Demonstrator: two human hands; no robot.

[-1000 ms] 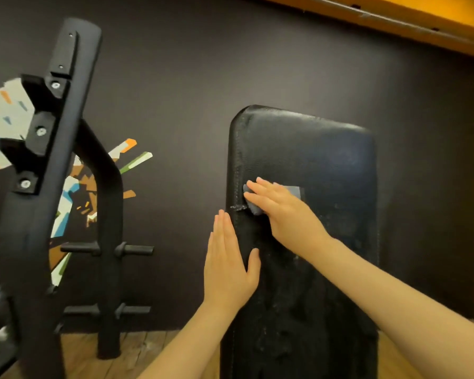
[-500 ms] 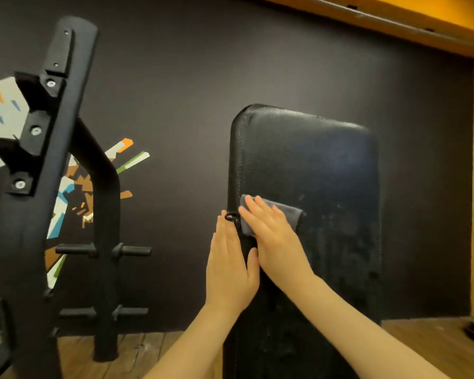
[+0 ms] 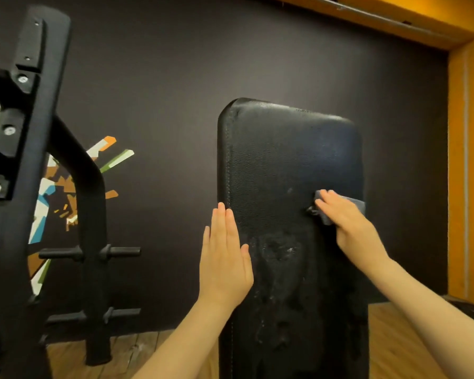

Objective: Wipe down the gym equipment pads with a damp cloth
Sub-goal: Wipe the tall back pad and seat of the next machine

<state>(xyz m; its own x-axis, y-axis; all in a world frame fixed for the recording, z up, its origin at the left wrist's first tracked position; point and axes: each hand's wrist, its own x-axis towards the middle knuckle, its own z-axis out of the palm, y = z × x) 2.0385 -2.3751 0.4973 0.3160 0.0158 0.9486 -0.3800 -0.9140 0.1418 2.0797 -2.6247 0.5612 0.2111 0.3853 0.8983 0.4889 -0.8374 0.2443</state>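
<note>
The fingers [image 3: 329,204] of the right hand [image 3: 348,222] lie flat and close together on a grey cloth [image 3: 357,205], pressing it against the black pad [image 3: 285,165] near the pad's right edge, about halfway up the visible part. Folds of the cloth show past the fingertips on the left and beyond the knuckles on the right; the rest is hidden under the palm. The left hand [image 3: 225,258] is held flat with straight fingers pointing up, resting along the pad's left edge beside the stitched seam, the thumb spread onto the front face; it holds nothing. The pad stands upright in the middle of the view, its rounded top corners against a dark wall [image 3: 175,77]. Below the right hand and between the two forearms, the pad's surface shows pale, blotchy wet-looking streaks. To the left, a black metal frame [image 3: 25,132] with bolts rises close to the camera, and behind it a black post [image 3: 93,242] carries short horizontal pegs. A colourful splintered mural [image 3: 104,151] is painted on the wall behind the frame. Wooden floor [image 3: 137,351] shows at the bottom, and orange trim [image 3: 465,160] runs along the right and top.
</note>
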